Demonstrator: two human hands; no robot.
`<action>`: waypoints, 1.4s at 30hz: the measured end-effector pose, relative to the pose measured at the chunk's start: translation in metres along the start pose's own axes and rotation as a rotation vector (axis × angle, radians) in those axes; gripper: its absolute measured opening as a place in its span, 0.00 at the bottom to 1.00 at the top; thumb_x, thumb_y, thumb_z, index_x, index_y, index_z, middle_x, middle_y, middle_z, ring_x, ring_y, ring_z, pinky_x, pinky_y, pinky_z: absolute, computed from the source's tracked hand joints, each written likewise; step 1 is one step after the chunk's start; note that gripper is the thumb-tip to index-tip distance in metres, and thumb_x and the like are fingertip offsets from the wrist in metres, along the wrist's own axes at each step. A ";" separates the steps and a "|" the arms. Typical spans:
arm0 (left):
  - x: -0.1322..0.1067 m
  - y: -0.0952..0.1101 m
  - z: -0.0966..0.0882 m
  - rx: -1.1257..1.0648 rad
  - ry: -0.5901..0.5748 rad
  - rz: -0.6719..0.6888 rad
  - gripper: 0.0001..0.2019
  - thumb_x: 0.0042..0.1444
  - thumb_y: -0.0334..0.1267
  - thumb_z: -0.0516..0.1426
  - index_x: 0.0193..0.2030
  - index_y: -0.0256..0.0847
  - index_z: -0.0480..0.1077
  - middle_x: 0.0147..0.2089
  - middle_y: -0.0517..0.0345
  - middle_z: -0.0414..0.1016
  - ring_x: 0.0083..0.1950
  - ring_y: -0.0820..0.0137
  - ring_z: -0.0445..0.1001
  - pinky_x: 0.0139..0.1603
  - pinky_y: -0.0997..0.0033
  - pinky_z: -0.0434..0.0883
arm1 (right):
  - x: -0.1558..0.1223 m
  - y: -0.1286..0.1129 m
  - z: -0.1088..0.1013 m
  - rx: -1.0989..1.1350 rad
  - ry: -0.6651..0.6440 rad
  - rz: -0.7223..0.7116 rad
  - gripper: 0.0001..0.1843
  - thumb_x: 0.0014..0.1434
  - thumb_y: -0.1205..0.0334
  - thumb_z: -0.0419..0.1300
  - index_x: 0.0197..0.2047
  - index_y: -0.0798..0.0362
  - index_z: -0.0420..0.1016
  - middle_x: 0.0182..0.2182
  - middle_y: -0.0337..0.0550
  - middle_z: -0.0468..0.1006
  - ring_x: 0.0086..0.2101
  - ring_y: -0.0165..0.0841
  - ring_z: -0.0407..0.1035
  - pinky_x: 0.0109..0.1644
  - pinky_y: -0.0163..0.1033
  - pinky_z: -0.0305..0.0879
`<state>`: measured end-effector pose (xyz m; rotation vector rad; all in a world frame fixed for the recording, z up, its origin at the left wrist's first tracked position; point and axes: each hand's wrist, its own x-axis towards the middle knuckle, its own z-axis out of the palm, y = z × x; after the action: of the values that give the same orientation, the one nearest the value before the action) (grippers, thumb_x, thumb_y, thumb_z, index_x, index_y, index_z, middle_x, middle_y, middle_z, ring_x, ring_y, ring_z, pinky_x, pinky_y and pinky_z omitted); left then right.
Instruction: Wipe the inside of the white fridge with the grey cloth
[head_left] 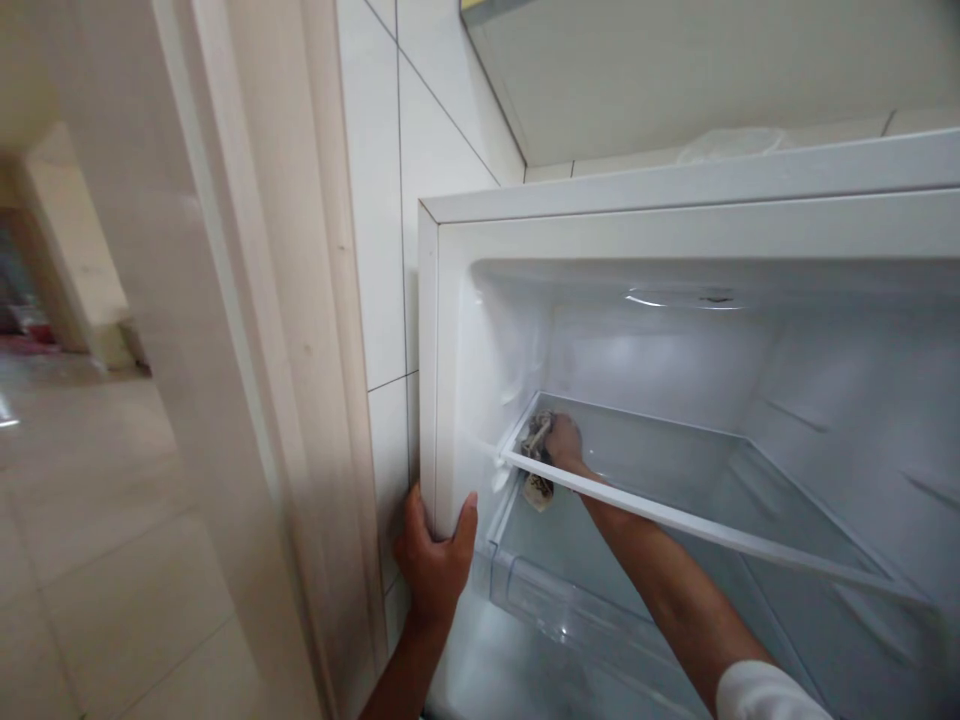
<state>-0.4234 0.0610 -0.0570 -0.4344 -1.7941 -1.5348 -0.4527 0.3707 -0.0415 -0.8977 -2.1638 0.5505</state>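
Note:
My left hand [433, 560] grips the left front edge of the open white fridge [429, 330], thumb on the inner face and fingers wrapped round the outside. My right hand [564, 442] reaches inside, below the glass shelf [675, 520], at the back left corner. It is closed on a crumpled patterned cloth [537, 470] pressed against the shelf's left end and the fridge wall. My forearm passes under the shelf's white front trim, and a white sleeve shows at the lower right.
A clear plastic drawer [555, 610] sits below the shelf. White wall tiles [382, 200] and a pale door frame [247, 300] stand just left of the fridge. A tiled floor [90, 520] opens beyond. A cupboard underside [675, 70] hangs above the fridge.

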 end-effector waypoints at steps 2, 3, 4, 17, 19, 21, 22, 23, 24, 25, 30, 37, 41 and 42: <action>0.000 -0.002 0.001 0.005 0.002 0.002 0.30 0.54 0.60 0.64 0.54 0.37 0.72 0.45 0.41 0.81 0.43 0.52 0.81 0.42 0.58 0.75 | -0.003 -0.003 0.001 -0.047 -0.013 -0.061 0.21 0.65 0.68 0.52 0.57 0.65 0.74 0.56 0.66 0.78 0.56 0.44 0.72 0.59 0.42 0.63; 0.000 -0.003 0.002 0.010 0.007 0.006 0.30 0.54 0.60 0.64 0.54 0.37 0.72 0.45 0.42 0.81 0.43 0.53 0.81 0.42 0.59 0.75 | -0.006 -0.004 0.001 -0.072 -0.026 -0.101 0.23 0.65 0.69 0.51 0.61 0.63 0.72 0.59 0.63 0.76 0.58 0.43 0.70 0.61 0.42 0.62; 0.000 -0.004 0.002 0.017 0.017 0.013 0.30 0.54 0.60 0.64 0.53 0.37 0.73 0.44 0.42 0.81 0.43 0.53 0.81 0.42 0.59 0.75 | -0.010 -0.005 -0.001 -0.095 -0.041 -0.141 0.25 0.65 0.70 0.50 0.64 0.60 0.70 0.62 0.60 0.73 0.60 0.42 0.68 0.64 0.43 0.61; 0.001 -0.010 0.010 0.107 0.031 0.020 0.35 0.52 0.61 0.63 0.56 0.32 0.72 0.47 0.36 0.82 0.47 0.47 0.83 0.45 0.54 0.76 | -0.106 -0.042 -0.060 -0.234 -0.247 -0.578 0.22 0.67 0.68 0.49 0.59 0.48 0.76 0.59 0.50 0.77 0.54 0.44 0.73 0.59 0.49 0.69; 0.002 -0.012 0.011 0.121 0.019 0.030 0.36 0.53 0.62 0.63 0.57 0.32 0.71 0.48 0.34 0.82 0.49 0.45 0.82 0.47 0.53 0.76 | -0.118 -0.046 -0.067 -0.228 -0.255 -0.630 0.26 0.65 0.72 0.50 0.62 0.47 0.74 0.61 0.50 0.75 0.58 0.45 0.70 0.63 0.51 0.66; 0.003 -0.012 0.011 0.121 0.001 0.043 0.36 0.54 0.62 0.62 0.57 0.32 0.70 0.49 0.33 0.82 0.50 0.45 0.82 0.47 0.52 0.76 | -0.130 -0.049 -0.076 -0.232 -0.287 -0.658 0.29 0.63 0.74 0.51 0.64 0.46 0.72 0.63 0.49 0.74 0.61 0.47 0.68 0.66 0.52 0.64; 0.003 -0.012 0.012 0.121 -0.007 0.046 0.36 0.54 0.62 0.62 0.57 0.32 0.70 0.49 0.33 0.81 0.50 0.45 0.82 0.47 0.52 0.76 | -0.137 -0.051 -0.080 -0.244 -0.309 -0.665 0.29 0.64 0.74 0.51 0.65 0.46 0.71 0.63 0.49 0.74 0.62 0.47 0.68 0.66 0.52 0.64; 0.003 -0.012 0.012 0.120 -0.014 0.045 0.35 0.54 0.62 0.62 0.58 0.33 0.69 0.49 0.34 0.81 0.50 0.45 0.82 0.48 0.53 0.76 | -0.143 -0.054 -0.085 -0.259 -0.335 -0.677 0.30 0.64 0.74 0.51 0.66 0.46 0.70 0.64 0.49 0.72 0.61 0.46 0.68 0.66 0.52 0.64; 0.004 -0.011 0.012 0.120 -0.021 0.042 0.35 0.54 0.62 0.62 0.58 0.33 0.69 0.49 0.34 0.82 0.50 0.45 0.82 0.48 0.53 0.76 | -0.150 -0.056 -0.089 -0.274 -0.362 -0.694 0.30 0.63 0.74 0.51 0.66 0.46 0.69 0.65 0.50 0.71 0.62 0.46 0.67 0.65 0.51 0.65; 0.004 -0.010 0.011 0.118 -0.029 0.037 0.35 0.54 0.61 0.62 0.58 0.34 0.69 0.49 0.35 0.82 0.50 0.46 0.82 0.48 0.53 0.75 | -0.156 -0.059 -0.093 -0.285 -0.388 -0.713 0.31 0.63 0.74 0.51 0.67 0.46 0.67 0.67 0.50 0.68 0.62 0.45 0.67 0.65 0.50 0.66; 0.004 -0.003 0.007 0.076 -0.105 -0.012 0.32 0.55 0.58 0.63 0.58 0.36 0.68 0.51 0.36 0.81 0.53 0.47 0.81 0.50 0.53 0.75 | -0.183 -0.062 -0.109 -0.194 -0.393 -0.685 0.34 0.60 0.77 0.49 0.68 0.48 0.66 0.70 0.50 0.64 0.67 0.43 0.60 0.66 0.52 0.66; 0.008 0.003 -0.001 -0.052 -0.168 -0.119 0.29 0.51 0.56 0.66 0.55 0.43 0.68 0.51 0.46 0.81 0.52 0.53 0.81 0.52 0.56 0.75 | -0.188 -0.022 -0.106 0.400 -0.186 -0.302 0.34 0.43 0.76 0.54 0.54 0.52 0.80 0.59 0.48 0.78 0.61 0.44 0.67 0.72 0.54 0.57; 0.011 0.004 -0.004 -0.115 -0.216 -0.137 0.27 0.51 0.54 0.67 0.54 0.44 0.69 0.50 0.47 0.81 0.50 0.55 0.81 0.51 0.58 0.75 | -0.171 -0.001 -0.094 0.512 -0.112 -0.121 0.31 0.38 0.73 0.54 0.46 0.51 0.82 0.47 0.43 0.84 0.53 0.43 0.74 0.68 0.54 0.62; 0.011 0.005 -0.005 -0.126 -0.223 -0.143 0.27 0.51 0.53 0.67 0.54 0.44 0.69 0.50 0.47 0.81 0.49 0.55 0.81 0.50 0.58 0.75 | -0.166 0.002 -0.090 0.549 -0.096 -0.069 0.28 0.38 0.72 0.54 0.43 0.51 0.82 0.43 0.42 0.85 0.50 0.43 0.75 0.66 0.54 0.65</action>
<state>-0.4264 0.0552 -0.0457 -0.5680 -1.9394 -1.7636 -0.3018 0.2592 -0.0595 -0.5000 -1.9598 1.1011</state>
